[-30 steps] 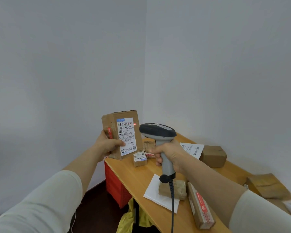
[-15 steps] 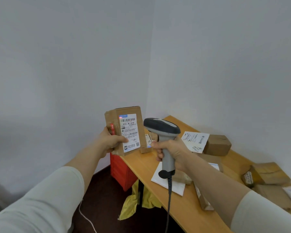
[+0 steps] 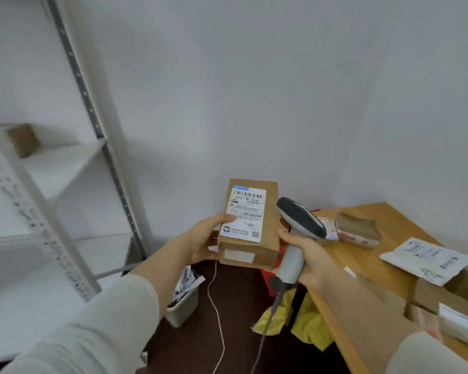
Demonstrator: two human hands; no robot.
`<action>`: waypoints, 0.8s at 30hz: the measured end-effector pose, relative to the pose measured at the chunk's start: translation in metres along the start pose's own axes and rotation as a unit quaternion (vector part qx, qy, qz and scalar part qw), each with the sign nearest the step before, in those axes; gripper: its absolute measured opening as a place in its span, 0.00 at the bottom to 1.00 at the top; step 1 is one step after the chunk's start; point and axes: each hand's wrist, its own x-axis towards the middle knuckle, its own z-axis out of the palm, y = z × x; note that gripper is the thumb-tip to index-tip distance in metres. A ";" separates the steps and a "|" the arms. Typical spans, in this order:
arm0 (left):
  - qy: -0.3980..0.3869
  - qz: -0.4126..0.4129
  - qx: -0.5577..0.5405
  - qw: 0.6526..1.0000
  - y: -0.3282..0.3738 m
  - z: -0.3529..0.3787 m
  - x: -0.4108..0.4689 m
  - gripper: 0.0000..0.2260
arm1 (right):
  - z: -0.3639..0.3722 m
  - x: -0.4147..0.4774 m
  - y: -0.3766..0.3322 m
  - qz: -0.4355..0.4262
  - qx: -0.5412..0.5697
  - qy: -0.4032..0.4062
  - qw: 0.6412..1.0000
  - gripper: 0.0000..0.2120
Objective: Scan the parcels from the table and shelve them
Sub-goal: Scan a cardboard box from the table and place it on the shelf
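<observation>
Fingers of the left hand (image 3: 203,238) curl round a parcel (image 3: 250,225), held upright in the air just off the table (image 3: 362,255) corner. The right hand (image 3: 308,255) grips a scanner (image 3: 299,220) beside it. Other boxes (image 3: 358,230) lie on the wood. White shelving (image 3: 65,163) stands to the left, with grey walls (image 3: 281,90) and a dark floor (image 3: 241,306).

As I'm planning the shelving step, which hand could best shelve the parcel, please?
Probably left: the left hand grips the parcel, nearest the shelf; the right hand holds the scanner.
</observation>
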 end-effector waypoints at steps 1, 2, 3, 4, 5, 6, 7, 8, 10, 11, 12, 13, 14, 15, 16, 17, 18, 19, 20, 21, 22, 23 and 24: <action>0.019 0.004 -0.016 1.000 -0.006 -0.011 -0.012 0.16 | 0.013 0.000 0.009 0.017 0.017 -0.029 0.999 0.23; 0.031 0.008 -0.030 0.999 -0.011 -0.024 -0.026 0.18 | 0.026 -0.001 0.017 0.031 0.026 -0.056 0.998 0.20; 0.028 0.010 -0.038 0.999 -0.016 -0.037 -0.041 0.21 | 0.040 0.000 0.024 0.041 0.026 -0.077 0.996 0.18; 0.014 0.010 -0.041 0.999 -0.020 -0.053 -0.057 0.23 | 0.056 -0.002 0.031 0.051 0.021 -0.101 0.993 0.16; 0.002 0.004 -0.035 0.999 -0.024 -0.069 -0.074 0.25 | 0.074 -0.003 0.038 0.060 0.015 -0.122 0.991 0.15; -0.001 -0.009 -0.024 1.000 -0.027 -0.086 -0.091 0.27 | 0.092 -0.005 0.045 0.069 0.010 -0.144 0.987 0.14; 0.004 -0.021 -0.015 1.000 -0.030 -0.102 -0.108 0.28 | 0.110 -0.009 0.053 0.077 0.001 -0.165 0.983 0.14; 0.015 -0.026 -0.013 0.999 -0.034 -0.118 -0.124 0.28 | 0.129 -0.011 0.062 0.082 -0.013 -0.182 0.980 0.14; 0.047 -0.014 -0.033 0.998 -0.041 -0.148 -0.154 0.29 | 0.165 -0.017 0.081 0.088 -0.037 -0.213 0.972 0.18; 0.067 -0.004 -0.046 0.997 -0.044 -0.163 -0.167 0.30 | 0.182 -0.020 0.090 0.089 -0.045 -0.226 0.969 0.19; 0.085 0.004 -0.060 0.995 -0.047 -0.177 -0.181 0.31 | 0.199 -0.023 0.098 0.089 -0.051 -0.237 0.966 0.20; 0.101 0.012 -0.070 0.992 -0.049 -0.192 -0.193 0.31 | 0.216 -0.026 0.106 0.086 -0.054 -0.247 0.964 0.20; 0.115 0.019 -0.076 0.990 -0.052 -0.206 -0.204 0.30 | 0.233 -0.030 0.113 0.084 -0.055 -0.259 0.961 0.20; 0.128 0.025 -0.077 0.988 -0.054 -0.220 -0.216 0.29 | 0.250 -0.034 0.120 0.083 -0.057 -0.270 0.958 0.20; 0.142 0.031 -0.078 0.986 -0.056 -0.234 -0.227 0.29 | 0.267 -0.037 0.127 0.082 -0.060 -0.281 0.954 0.20; 0.158 0.036 -0.082 0.983 -0.059 -0.249 -0.237 0.30 | 0.284 -0.040 0.135 0.080 -0.063 -0.289 0.952 0.20; 0.176 0.040 -0.087 0.980 -0.061 -0.264 -0.246 0.31 | 0.302 -0.041 0.144 0.075 -0.070 -0.291 0.951 0.21; 0.195 0.043 -0.094 0.975 -0.063 -0.280 -0.255 0.33 | 0.320 -0.043 0.152 0.072 -0.078 -0.291 0.951 0.22; 0.211 0.047 -0.101 0.971 -0.065 -0.297 -0.263 0.33 | 0.339 -0.045 0.161 0.070 -0.089 -0.291 0.950 0.24; 0.225 0.049 -0.109 0.967 -0.066 -0.315 -0.270 0.34 | 0.359 -0.046 0.170 0.067 -0.098 -0.293 0.949 0.26; 0.237 0.053 -0.118 0.963 -0.067 -0.335 -0.276 0.33 | 0.379 -0.047 0.180 0.062 -0.108 -0.292 0.948 0.27; 0.248 0.056 -0.122 0.959 -0.067 -0.355 -0.281 0.32 | 0.400 -0.047 0.190 0.056 -0.115 -0.289 0.949 0.28; 0.257 0.057 -0.124 0.957 -0.066 -0.375 -0.285 0.30 | 0.421 -0.046 0.200 0.051 -0.119 -0.282 0.951 0.28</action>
